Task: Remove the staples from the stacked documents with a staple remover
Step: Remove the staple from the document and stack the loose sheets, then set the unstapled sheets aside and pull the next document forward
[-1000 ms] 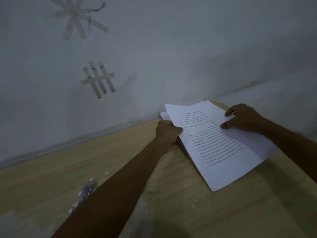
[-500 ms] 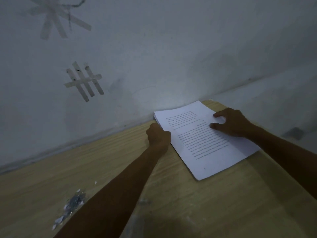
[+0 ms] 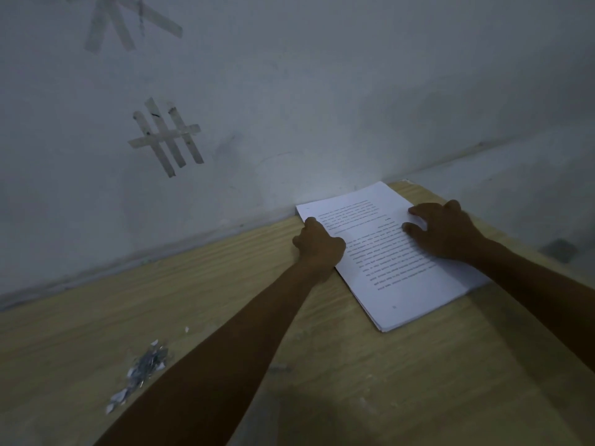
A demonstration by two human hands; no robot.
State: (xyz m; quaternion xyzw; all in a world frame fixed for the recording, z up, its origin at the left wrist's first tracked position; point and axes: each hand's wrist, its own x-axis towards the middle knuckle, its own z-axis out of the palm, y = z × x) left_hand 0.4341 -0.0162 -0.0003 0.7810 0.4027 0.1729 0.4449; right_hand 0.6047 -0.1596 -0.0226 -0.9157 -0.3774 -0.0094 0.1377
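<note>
A stack of printed documents (image 3: pixel 399 268) lies flat on the wooden table (image 3: pixel 225 310) at the back right, its far corner against the wall. My left hand (image 3: pixel 318 246) sits at the stack's left edge, fingers curled, thumb lying on the top page; it seems to grip that edge. My right hand (image 3: pixel 444 231) rests on the right part of the top page with spread fingers, the fingertips pressing down. No staple remover is in view, and I see no staple on the top page.
A small heap of pulled staples and paper scraps (image 3: pixel 141 371) lies on the table at the lower left, beside my left forearm. Strips of tape (image 3: pixel 165 136) stick to the grey wall behind. The table's right edge runs just past the stack.
The top document, held raised and askew a second ago, now lies flat and squared on the stack. Both hands stay on it.
</note>
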